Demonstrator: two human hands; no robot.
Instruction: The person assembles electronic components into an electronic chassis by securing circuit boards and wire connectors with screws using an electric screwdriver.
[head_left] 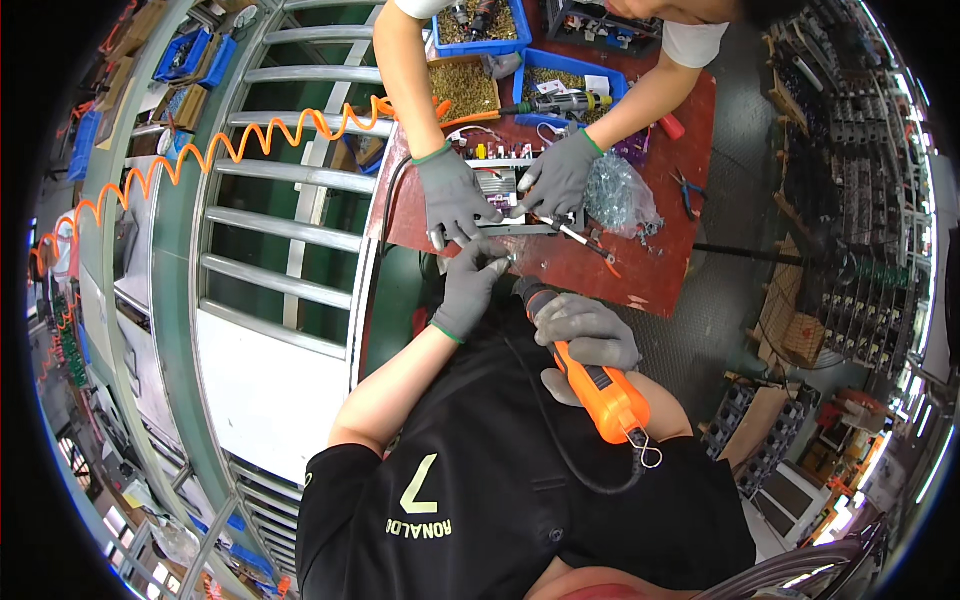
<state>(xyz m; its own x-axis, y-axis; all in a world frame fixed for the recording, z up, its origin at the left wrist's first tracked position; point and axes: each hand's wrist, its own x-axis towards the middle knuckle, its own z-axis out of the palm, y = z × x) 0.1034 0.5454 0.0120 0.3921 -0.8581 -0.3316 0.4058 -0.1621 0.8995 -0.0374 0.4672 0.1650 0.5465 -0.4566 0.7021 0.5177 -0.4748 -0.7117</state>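
My right hand (590, 330), in a grey glove, is wrapped round an orange electric screwdriver (612, 402). Its dark front end points toward the table, and a black cord trails from its rear over my shirt. My left hand (468, 287), also gloved, is at the near table edge with thumb and fingers drawn together; whatever they pinch is too small to make out. Just beyond lies an open electronic unit (500, 187) with a metal frame and wires. A co-worker's two gloved hands, one on its left (455, 195) and one on its right (558, 178), rest on the unit.
The red table (655, 270) carries a clear bag of small hardware (615, 195), pliers (688, 193) and blue bins of screws (570, 75). Another power screwdriver (560, 103) lies across a bin. An orange coiled hose (240, 145) stretches over the roller conveyor (285, 220) at left.
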